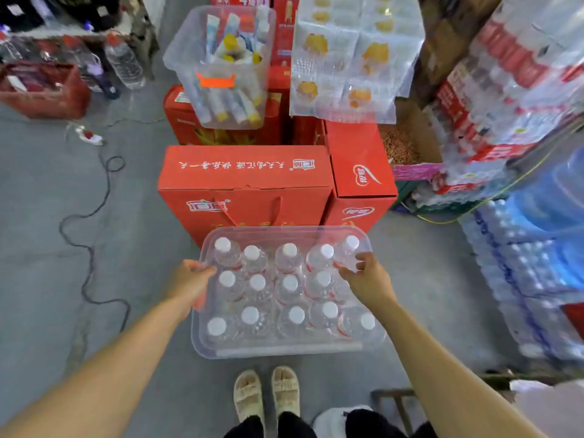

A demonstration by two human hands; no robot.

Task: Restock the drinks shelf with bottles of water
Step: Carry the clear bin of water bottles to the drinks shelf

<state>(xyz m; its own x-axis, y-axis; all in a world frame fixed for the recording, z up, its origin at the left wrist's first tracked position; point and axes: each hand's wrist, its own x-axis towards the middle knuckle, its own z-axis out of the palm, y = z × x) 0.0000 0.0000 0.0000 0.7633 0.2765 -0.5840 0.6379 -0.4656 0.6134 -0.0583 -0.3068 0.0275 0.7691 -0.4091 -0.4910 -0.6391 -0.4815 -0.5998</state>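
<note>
A clear plastic bin (284, 350) sits on the grey floor in front of my feet, filled with several upright water bottles with white caps (290, 283). My left hand (189, 278) grips the bin's left rim. My right hand (366, 279) is closed around a water bottle (347, 251) at the bin's far right corner; that bottle leans slightly and stands higher than the others.
Red cartons (246, 184) stand just beyond the bin, with a clear tub of tubes (221, 64) on top farther back. Shrink-wrapped packs of water (518, 267) are stacked at the right. A black cable (91, 248) snakes over the floor at the left. A red crate (44, 90) is far left.
</note>
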